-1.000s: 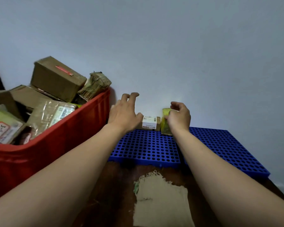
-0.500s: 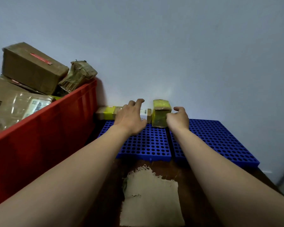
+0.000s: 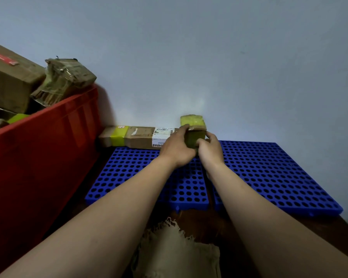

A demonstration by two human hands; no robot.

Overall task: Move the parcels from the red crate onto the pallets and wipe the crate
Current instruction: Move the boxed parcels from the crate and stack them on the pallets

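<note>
A small yellow-taped parcel (image 3: 192, 125) stands upright at the back of the blue pallets, by the wall. My left hand (image 3: 176, 149) grips its left side and my right hand (image 3: 210, 149) its right side. A long brown parcel (image 3: 138, 136) with yellow tape and a white label lies along the wall on the left pallet (image 3: 133, 173). The right pallet (image 3: 269, 173) carries nothing else. The red crate (image 3: 42, 149) stands at the left, piled with a big brown box (image 3: 7, 83) and a plastic-wrapped parcel (image 3: 65, 79).
A frayed beige cloth (image 3: 175, 253) lies on the dark wooden table (image 3: 205, 223) in front of the pallets, between my forearms. A plain grey wall rises right behind the pallets. The table's right edge shows at the far right.
Both hands have closed in on the small yellow-taped parcel; the left hand moved right from the long parcel. The camera has moved closer and shifted right.
</note>
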